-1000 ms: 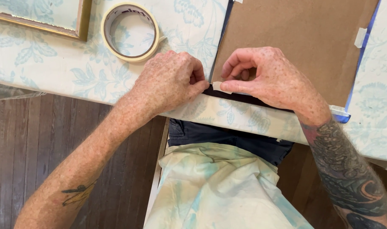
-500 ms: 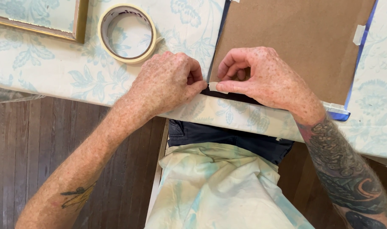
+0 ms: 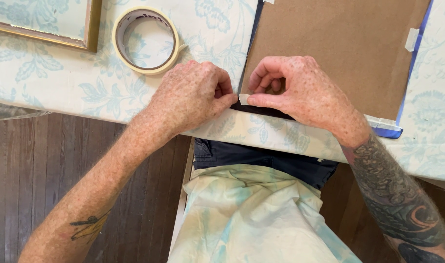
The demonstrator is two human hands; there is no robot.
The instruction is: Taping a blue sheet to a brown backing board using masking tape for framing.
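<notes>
A brown cardboard backing board (image 3: 339, 48) lies on a blue-edged frame on the table. At its near left corner, my left hand (image 3: 191, 95) and my right hand (image 3: 300, 90) meet. Both pinch a small strip of pale masking tape (image 3: 243, 100) between thumb and forefinger, right at the board's lower edge. Another bit of tape (image 3: 411, 39) sticks to the board's right edge. A roll of masking tape (image 3: 145, 40) lies just beyond my left hand.
A pale floral cloth (image 3: 61, 83) covers the table. A gilt picture frame (image 3: 52, 24) sits at the far left. The table edge runs under my wrists, with dark wood floor (image 3: 32, 170) below and my lap in light cloth.
Both hands have stayed at the board's corner; the fingers shifted slightly on the tape strip. The view moved a little.
</notes>
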